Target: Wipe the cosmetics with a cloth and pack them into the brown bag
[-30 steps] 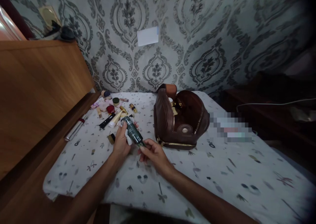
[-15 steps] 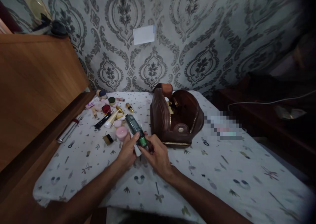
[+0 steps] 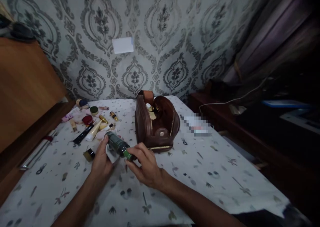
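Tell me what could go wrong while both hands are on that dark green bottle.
The dark green bottle could slip, since a white cloth sits between it and the left hand. If the bright green end held by the right hand is a cap and loosens, contents might drip onto the patterned sheet. The left hand might also knock the small gold-and-black item beside it.

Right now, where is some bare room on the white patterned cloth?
Bare cloth: in front of the brown leather bag, right of the right forearm; also between the left forearm and shiny silver object. Crowded: far left, around the round red jar.
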The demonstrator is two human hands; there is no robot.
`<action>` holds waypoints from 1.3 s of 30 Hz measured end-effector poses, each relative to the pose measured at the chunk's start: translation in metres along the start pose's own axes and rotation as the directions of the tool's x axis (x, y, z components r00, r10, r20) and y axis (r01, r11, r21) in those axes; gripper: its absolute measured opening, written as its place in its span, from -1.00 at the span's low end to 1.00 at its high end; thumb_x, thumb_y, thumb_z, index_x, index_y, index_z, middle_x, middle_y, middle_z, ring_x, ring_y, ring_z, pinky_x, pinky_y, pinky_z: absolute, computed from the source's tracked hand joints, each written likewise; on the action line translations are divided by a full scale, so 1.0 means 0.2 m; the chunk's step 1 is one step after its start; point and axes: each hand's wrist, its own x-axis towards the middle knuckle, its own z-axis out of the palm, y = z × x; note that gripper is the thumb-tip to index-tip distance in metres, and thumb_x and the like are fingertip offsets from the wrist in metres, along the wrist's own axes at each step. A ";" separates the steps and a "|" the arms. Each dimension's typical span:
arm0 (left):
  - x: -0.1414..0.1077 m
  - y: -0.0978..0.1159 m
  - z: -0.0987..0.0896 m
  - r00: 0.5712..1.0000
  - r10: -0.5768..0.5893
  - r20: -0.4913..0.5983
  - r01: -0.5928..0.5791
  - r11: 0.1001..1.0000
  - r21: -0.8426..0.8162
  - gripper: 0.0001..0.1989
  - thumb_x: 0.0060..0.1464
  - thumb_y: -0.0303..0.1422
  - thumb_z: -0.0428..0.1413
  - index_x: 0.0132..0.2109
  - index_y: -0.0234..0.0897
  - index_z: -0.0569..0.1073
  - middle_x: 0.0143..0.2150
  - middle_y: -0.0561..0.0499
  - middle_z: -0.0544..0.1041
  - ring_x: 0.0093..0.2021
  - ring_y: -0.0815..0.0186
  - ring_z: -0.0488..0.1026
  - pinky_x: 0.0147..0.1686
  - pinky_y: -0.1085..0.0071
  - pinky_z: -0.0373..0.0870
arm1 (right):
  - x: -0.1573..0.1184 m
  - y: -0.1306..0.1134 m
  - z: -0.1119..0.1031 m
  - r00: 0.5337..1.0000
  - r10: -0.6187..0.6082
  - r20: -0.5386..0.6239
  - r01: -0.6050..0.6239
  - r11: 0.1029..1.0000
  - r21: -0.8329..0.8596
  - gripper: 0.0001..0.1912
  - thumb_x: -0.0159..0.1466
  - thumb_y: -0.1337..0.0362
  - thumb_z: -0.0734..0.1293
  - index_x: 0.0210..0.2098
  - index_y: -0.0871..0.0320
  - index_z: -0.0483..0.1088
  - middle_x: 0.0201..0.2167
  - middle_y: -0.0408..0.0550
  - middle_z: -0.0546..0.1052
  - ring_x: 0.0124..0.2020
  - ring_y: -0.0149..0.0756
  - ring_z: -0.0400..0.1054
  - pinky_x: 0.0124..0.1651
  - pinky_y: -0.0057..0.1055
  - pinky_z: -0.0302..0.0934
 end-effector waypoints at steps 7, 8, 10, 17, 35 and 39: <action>-0.03 -0.04 -0.02 0.995 -0.015 0.101 0.002 0.992 0.126 -0.76 0.07 -0.21 0.26 -0.23 -0.28 0.47 -0.51 0.10 0.57 -0.67 0.40 0.42 -0.75 0.58 0.30 | 0.20 -0.02 -0.21 0.993 0.056 0.102 -0.058 0.998 0.010 -0.76 0.44 0.18 0.19 0.01 0.14 0.31 -0.23 0.01 0.46 -0.24 -0.27 0.39 -0.24 -0.40 0.28; -0.04 -0.04 -0.02 0.991 -0.031 0.132 0.008 0.985 0.173 -0.72 0.05 -0.15 0.26 -0.27 -0.28 0.45 -0.57 0.10 0.53 -0.72 0.41 0.36 -0.80 0.58 0.22 | 0.23 -0.02 -0.23 0.991 0.076 0.111 -0.079 0.997 0.026 -0.77 0.44 0.18 0.19 -0.01 0.14 0.33 -0.24 0.00 0.46 -0.25 -0.27 0.39 -0.23 -0.40 0.27; -0.04 -0.04 -0.02 0.981 -0.039 0.191 -0.013 0.965 0.261 -0.63 0.01 -0.04 0.24 -0.34 -0.27 0.40 -0.64 0.10 0.47 -0.77 0.43 0.27 -0.84 0.60 0.11 | 0.28 -0.01 -0.25 0.987 0.114 0.109 -0.120 0.991 0.053 -0.79 0.43 0.17 0.20 -0.06 0.14 0.34 -0.26 -0.03 0.47 -0.26 -0.29 0.38 -0.20 -0.41 0.27; -0.06 -0.05 -0.04 0.985 0.044 0.168 -0.113 0.895 0.431 -0.50 -0.03 0.15 0.18 -0.25 -0.20 0.39 -0.64 0.16 0.42 -0.75 0.42 0.29 -0.79 0.60 0.15 | 0.48 0.00 -0.37 0.972 0.173 0.156 -0.191 0.975 0.109 -0.79 0.40 0.15 0.24 -0.22 0.17 0.37 -0.34 -0.10 0.48 -0.33 -0.34 0.35 -0.23 -0.44 0.22; 0.08 -0.06 -0.07 0.973 -0.143 0.182 0.047 0.893 0.448 -0.59 -0.06 0.07 0.25 -0.27 -0.15 0.42 -0.67 0.15 0.32 -0.80 0.41 0.14 -0.84 0.53 0.02 | 0.76 0.40 -0.83 0.957 0.289 -0.037 -0.283 0.890 -0.357 -0.67 0.41 0.13 0.21 -0.29 0.26 0.42 -0.50 -0.19 0.33 -0.43 -0.41 0.16 -0.29 -0.44 -0.05; 0.11 -0.06 -0.07 0.978 -0.170 0.122 0.092 0.874 0.478 -0.58 -0.07 0.09 0.24 -0.26 -0.12 0.42 -0.68 0.14 0.31 -0.78 0.38 0.15 -0.83 0.50 0.01 | 0.75 0.47 -0.83 0.956 0.282 -0.077 -0.290 0.880 -0.376 -0.70 0.41 0.13 0.23 -0.24 0.26 0.42 -0.49 -0.18 0.34 -0.42 -0.39 0.20 -0.29 -0.45 -0.04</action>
